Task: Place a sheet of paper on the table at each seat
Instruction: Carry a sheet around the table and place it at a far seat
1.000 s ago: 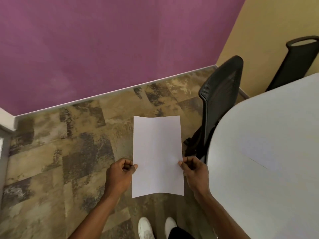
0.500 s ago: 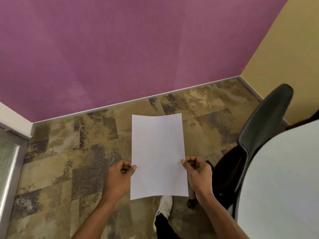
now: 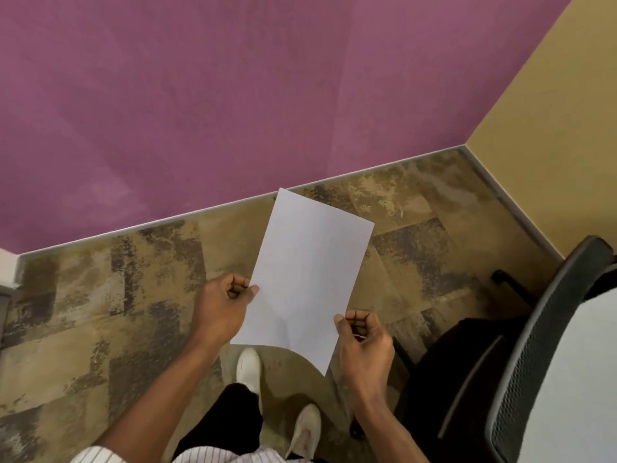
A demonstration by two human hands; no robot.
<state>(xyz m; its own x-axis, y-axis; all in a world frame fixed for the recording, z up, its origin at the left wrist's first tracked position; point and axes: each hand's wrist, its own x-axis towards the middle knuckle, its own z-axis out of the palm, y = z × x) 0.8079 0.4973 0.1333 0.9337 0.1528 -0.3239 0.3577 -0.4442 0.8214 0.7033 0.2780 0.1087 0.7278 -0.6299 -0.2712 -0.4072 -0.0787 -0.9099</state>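
Note:
A blank white sheet of paper [image 3: 307, 275] hangs in the air in front of me, above the floor, tilted so its top leans right. My left hand [image 3: 222, 307] pinches its left edge. My right hand [image 3: 364, 342] pinches its right edge lower down. The white table [image 3: 581, 389] shows only as a strip at the right edge, apart from the sheet. A black mesh office chair [image 3: 521, 372] stands tucked against that table, just right of my right hand.
A purple wall [image 3: 233, 95] runs across the far side and meets a yellow wall [image 3: 551, 121] at the right corner. Mottled brown carpet [image 3: 100, 312] covers the floor. My white shoes [image 3: 248, 365] are below the paper.
The view has swung left, so most of the table has slid out of frame. The paper has rotated clockwise in my hands, and my feet have stepped forward.

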